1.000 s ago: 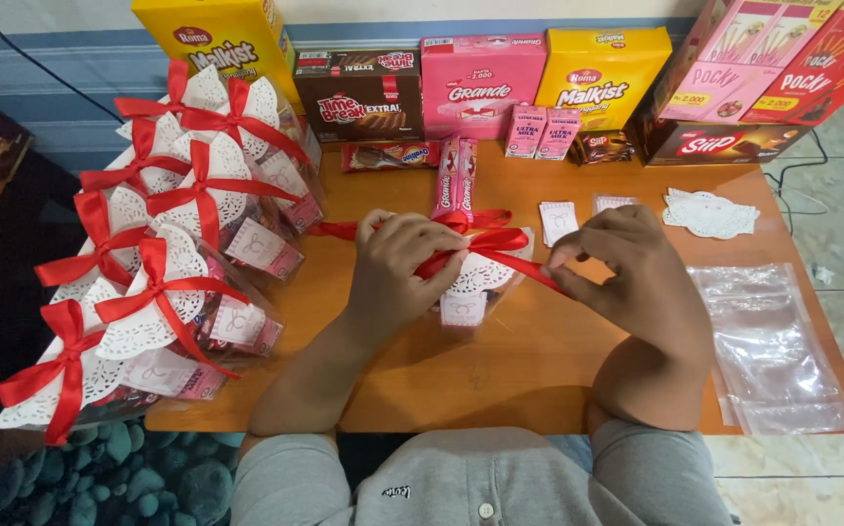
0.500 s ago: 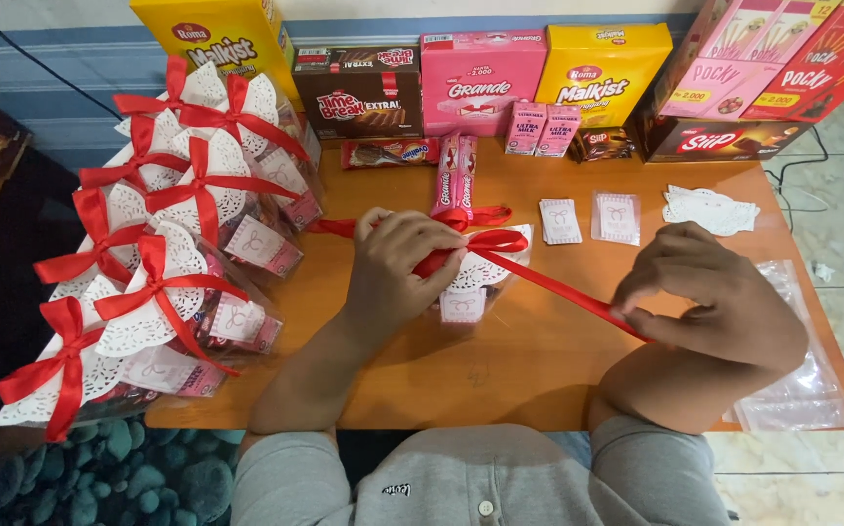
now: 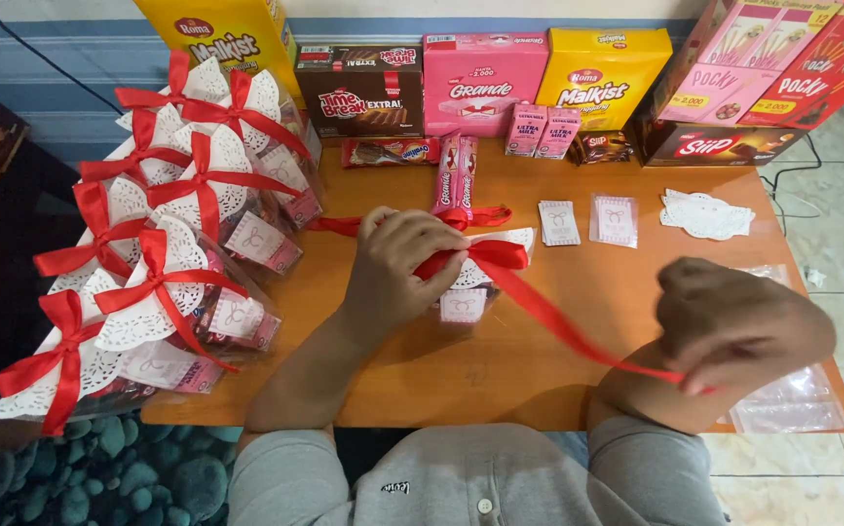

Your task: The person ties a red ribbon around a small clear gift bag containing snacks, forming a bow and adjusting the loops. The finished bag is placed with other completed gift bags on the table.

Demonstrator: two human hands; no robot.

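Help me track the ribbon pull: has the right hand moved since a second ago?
Yes. The right hand has drawn the red ribbon away from the packet, toward the table's near right corner, over the clear bags.

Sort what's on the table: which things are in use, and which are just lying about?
In use: left hand, right hand, red ribbon, doily-topped packet.

Lying about: finished packets, snack boxes, small tags, clear bags.

Red ribbon (image 3: 548, 317) crosses the orange-brown counter (image 3: 500, 375); white lacy doilies (image 3: 144, 297) carry red bows (image 3: 149, 282); pink box (image 3: 483, 83) and yellow box (image 3: 602, 78) upper centre.
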